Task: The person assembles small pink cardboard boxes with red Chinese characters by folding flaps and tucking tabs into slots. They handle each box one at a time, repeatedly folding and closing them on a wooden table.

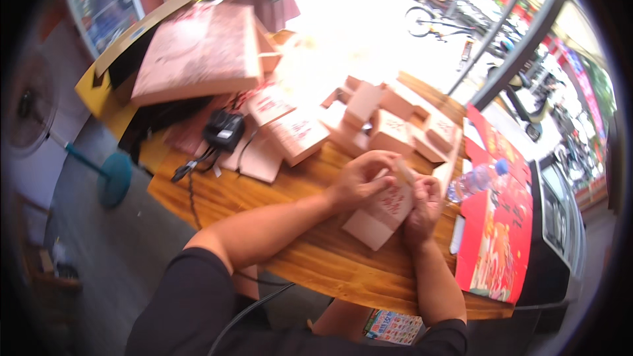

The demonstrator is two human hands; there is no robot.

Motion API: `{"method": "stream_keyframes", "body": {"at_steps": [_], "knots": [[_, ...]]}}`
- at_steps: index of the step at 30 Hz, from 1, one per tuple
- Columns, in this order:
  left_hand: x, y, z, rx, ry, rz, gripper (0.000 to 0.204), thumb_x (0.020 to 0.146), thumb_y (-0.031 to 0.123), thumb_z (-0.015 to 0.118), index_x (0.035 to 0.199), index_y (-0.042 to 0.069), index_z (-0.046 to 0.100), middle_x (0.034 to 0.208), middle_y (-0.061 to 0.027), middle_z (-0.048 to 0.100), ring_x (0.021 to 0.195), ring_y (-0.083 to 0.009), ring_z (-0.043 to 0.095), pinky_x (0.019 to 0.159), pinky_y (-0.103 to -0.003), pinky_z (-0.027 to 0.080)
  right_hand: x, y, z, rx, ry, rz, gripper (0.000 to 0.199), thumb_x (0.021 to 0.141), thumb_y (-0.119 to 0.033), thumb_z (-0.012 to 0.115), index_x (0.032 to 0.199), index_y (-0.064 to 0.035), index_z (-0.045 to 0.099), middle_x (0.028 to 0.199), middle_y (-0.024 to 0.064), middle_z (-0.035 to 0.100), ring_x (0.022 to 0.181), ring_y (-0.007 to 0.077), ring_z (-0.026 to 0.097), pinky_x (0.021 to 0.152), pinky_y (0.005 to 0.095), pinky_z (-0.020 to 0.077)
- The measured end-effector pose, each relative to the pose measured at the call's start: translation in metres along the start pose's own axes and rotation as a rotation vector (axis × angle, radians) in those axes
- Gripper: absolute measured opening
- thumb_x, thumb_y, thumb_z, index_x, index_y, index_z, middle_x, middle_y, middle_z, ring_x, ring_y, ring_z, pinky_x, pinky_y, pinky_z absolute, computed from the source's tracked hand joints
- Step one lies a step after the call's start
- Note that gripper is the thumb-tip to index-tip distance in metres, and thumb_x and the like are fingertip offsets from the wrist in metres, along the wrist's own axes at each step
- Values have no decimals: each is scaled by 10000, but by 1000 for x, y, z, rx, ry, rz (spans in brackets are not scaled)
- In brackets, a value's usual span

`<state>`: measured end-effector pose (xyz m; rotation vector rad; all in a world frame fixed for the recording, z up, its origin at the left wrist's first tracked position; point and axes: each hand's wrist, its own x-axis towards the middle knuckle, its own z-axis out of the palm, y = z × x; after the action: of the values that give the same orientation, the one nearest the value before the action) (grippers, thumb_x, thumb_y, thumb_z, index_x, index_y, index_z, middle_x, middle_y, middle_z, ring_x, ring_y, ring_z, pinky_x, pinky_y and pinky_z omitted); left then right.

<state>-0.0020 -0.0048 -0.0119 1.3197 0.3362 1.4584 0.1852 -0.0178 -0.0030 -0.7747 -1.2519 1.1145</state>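
Over the wooden table, a small pale pinkish cardboard box [377, 221] with red print is held tilted between my hands. My left hand [361, 181] bends its fingers round the upper end, pinching at the box's top edge by a small raised flap. Along the right side, my right hand [424, 214] grips the box, its thumb close to that flap. Part of the box's top is hidden behind my fingers. Just beyond my hands stand several similar small boxes [389, 133], grouped in an open tray-like carton.
Flat cartons [300, 135] and a large box [198, 53] fill the table's left side, beside a black adapter [224, 130] with cables. On the right lie a clear bottle [476, 181] and red printed packaging [498, 244]. A fan with a teal base [114, 180] stands left.
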Motion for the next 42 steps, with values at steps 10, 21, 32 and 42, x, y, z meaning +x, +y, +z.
{"method": "stream_keyframes", "body": {"at_steps": [10,21,32,42], "knots": [[2,-1,-3,102,30,-35,198,981,34,551,1177,61,551,1338,-121,500,1220,-171,499,1039,-323,411,1,-4,-1,-123,-103,-92,87,1010,-135,548,1028,-53,524,1043,28,571,850,55,508,760,194,437],[2,8,0,51,116,-139,154,1001,101,551,1145,49,535,1157,-76,614,1012,-110,592,880,-267,504,-2,-8,7,-206,-147,-168,175,953,-136,634,1031,-34,514,1094,76,576,905,105,572,789,255,502],[-1,15,3,-2,-117,-114,682,934,423,642,1433,50,365,1402,-128,446,1255,-211,480,1056,-354,393,-1,-4,3,268,30,193,127,1007,-137,519,1096,-52,552,989,49,606,876,93,591,776,241,515],[0,10,-6,176,-2,-10,416,923,205,608,1294,52,497,1419,-121,393,1294,-210,448,1075,-342,380,-6,-18,18,158,-87,41,585,1005,-470,480,1326,18,457,1226,168,567,1142,224,569,984,349,465]]}}
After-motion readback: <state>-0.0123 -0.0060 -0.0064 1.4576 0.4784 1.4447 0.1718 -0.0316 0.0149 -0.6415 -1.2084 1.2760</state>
